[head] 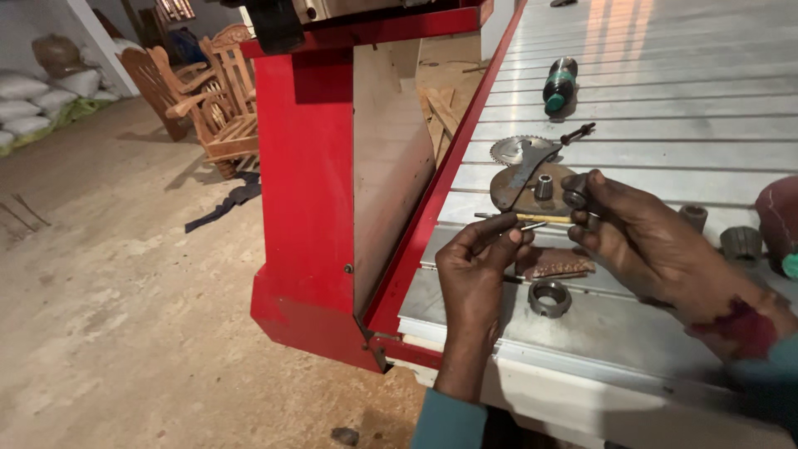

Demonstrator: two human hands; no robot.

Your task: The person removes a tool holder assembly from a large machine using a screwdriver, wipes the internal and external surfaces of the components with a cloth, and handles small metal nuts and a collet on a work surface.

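Note:
My left hand [475,266] pinches a thin metal rod [532,225] between thumb and fingers, just above the grooved metal machine table [665,125]. My right hand [644,241] grips a small dark metal collet [575,189] at its fingertips, close to the rod's tip. Right under the hands lie a yellow-handled tool [532,218], a rusty round disc [509,187] with a small nut [544,186] on it, and a flat wrench [525,170]. A metal ring nut [549,297] rests near my left wrist.
A toothed saw blade [513,148], a dark bottle with a green cap [559,85] and two more metal nuts [740,242] lie on the table. The machine's red frame [303,208] stands at left. Wooden chairs [212,100] and white sacks [33,96] stand on the dusty floor.

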